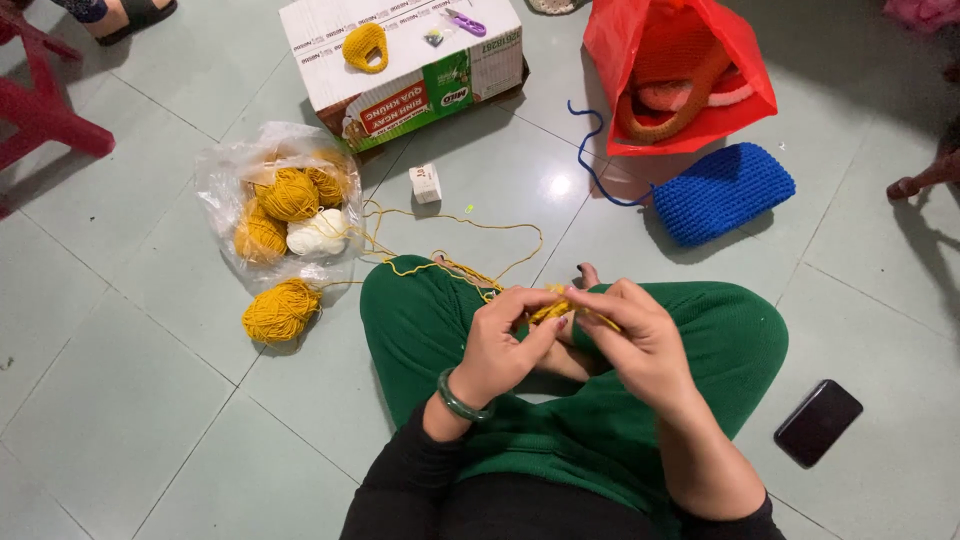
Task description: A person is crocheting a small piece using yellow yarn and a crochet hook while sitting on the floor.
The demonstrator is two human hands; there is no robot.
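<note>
Yellow crochet piece point(553, 308) sits pinched between both hands, just above my crossed legs in green trousers point(720, 340), near the middle of the view. My left hand point(500, 345) has its grip closed narrowly on the near-left edge of the piece, thumb and fingertips pressing it; a green bangle point(460, 400) circles that wrist. My right hand point(640, 335) also holds the piece, its fingers curled over the right side, touching the left hand's fingertips. I cannot tell whether a hook is held there.

From the piece a yellow yarn strand point(470, 225) runs left and far across the floor point(130, 400), looping toward a loose yellow yarn ball point(280, 310) lying on the tiles left of my knee. Just beyond it, a clear plastic bag point(225, 170) holds more yellow balls and one white ball point(317, 232).

Farther off stands a cardboard box point(400, 95) with a small yellow crocheted item point(364, 47) and purple scissors point(465, 22) on its top. A small white box point(426, 183) lies near it. To the far right, a red plastic bag point(740, 70) holds orange crochet work, and a blue crocheted piece point(722, 192) lies just beside it. A dark phone point(818, 422) rests on the floor, near right.
</note>
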